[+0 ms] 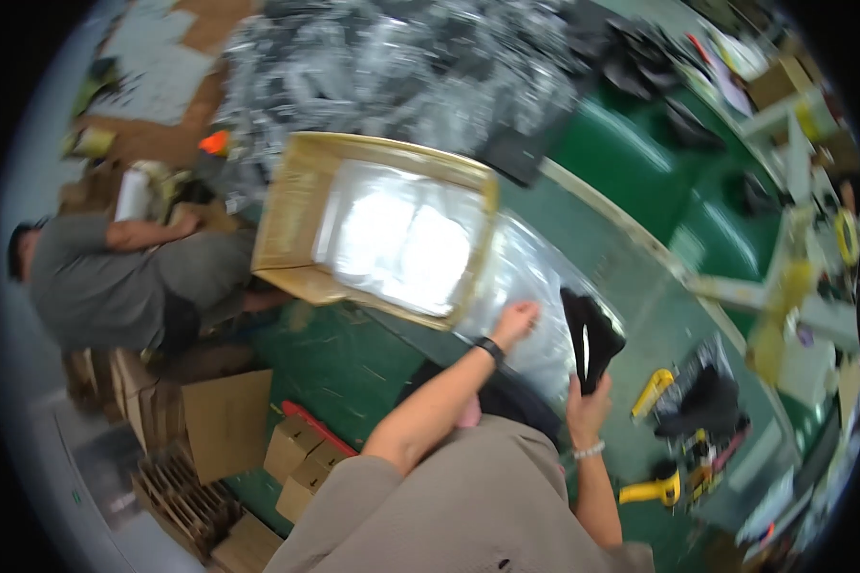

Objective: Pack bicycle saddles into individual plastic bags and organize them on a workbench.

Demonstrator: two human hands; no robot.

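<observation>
The right hand (588,413) grips a black, sock-like cloth piece (603,336) by its lower end, fingers closed on it, and the rest of the piece stands out beyond the fingertips, a pale slit showing along its side. The left hand (514,325) is just to the left, its fingers partly curled over clear plastic bags (533,263); whether it pinches anything cannot be told through the blur. The bags lie on the tabletop (655,277) ahead of both hands. The black piece looks light and soft, unlikely to break but likely to fold or flop if held at one end only; a hold at each end, or a flat palm beneath, would probably keep it straight. The bags look thin and slippery, best pinched at one edge. Ahead and left of the left hand sits an open carton (275,215) with shiny plastic packs (401,234) inside. To the right of the right hand lie a yellow cutter (652,392) and a dark bundle (707,403).
</observation>
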